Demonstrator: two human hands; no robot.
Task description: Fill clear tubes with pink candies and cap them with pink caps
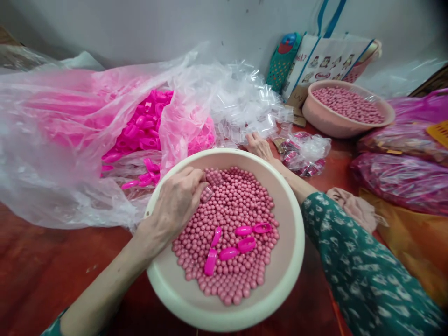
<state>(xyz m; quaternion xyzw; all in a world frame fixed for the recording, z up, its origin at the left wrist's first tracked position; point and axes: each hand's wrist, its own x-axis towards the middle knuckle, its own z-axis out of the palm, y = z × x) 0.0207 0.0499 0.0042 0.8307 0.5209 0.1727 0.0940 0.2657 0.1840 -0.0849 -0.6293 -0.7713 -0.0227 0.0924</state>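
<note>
My left hand (180, 198) is closed over the left side of a cream basin (296, 242), its fingers pinching small clear plastic containers (213, 177) with pink balls in them. Loose pink balls (241, 200) cover the basin's bottom. On top of them lie several bright pink plastic pieces (228, 253), some with an oval opening. Past the basin's far rim, my right hand (259, 147) reaches to the edge of a heap of clear plastic containers (241, 109). Its fingers are bent together there, and what lies between them is hidden.
Left, a big clear bag (45, 186) lies open around many pink plastic pieces (142, 126). A knotted bag (308, 151) sits right of the heap. Behind stand a second basin of balls (311, 112) and a printed tote bag (325, 58). Purple packages (413, 179) fill the right.
</note>
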